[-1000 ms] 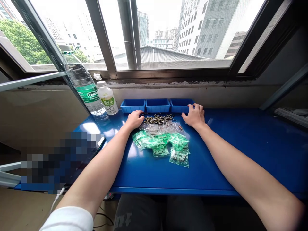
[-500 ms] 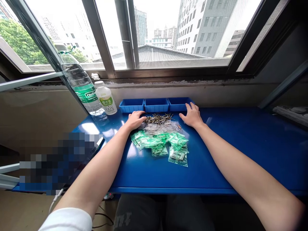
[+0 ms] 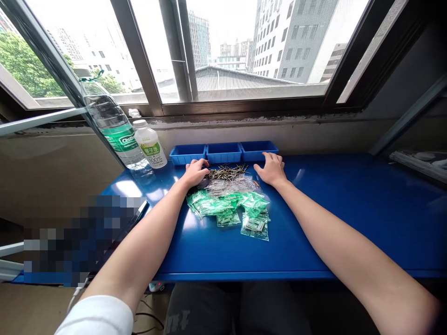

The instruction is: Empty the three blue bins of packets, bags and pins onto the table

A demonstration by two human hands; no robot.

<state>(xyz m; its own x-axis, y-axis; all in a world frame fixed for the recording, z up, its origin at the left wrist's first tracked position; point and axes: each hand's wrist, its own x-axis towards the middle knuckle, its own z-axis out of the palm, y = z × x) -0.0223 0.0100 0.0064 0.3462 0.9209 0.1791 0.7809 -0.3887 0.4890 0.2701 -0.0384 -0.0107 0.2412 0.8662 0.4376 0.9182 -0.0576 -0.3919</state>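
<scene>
Three blue plastic bins [image 3: 223, 152], far edge, in a row; loose metal pins [image 3: 226, 172] heaped nearer; left hand [image 3: 195, 173] and right hand [image 3: 271, 169] open, spread flat either side.

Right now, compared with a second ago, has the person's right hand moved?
Yes, slightly: judged against the rightmost blue bin, the right hand has shifted left, toward the pile of metal pins.

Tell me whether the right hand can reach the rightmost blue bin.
Likely yes: the right hand sits at the front of the rightmost blue bin, with nothing between them.
</scene>
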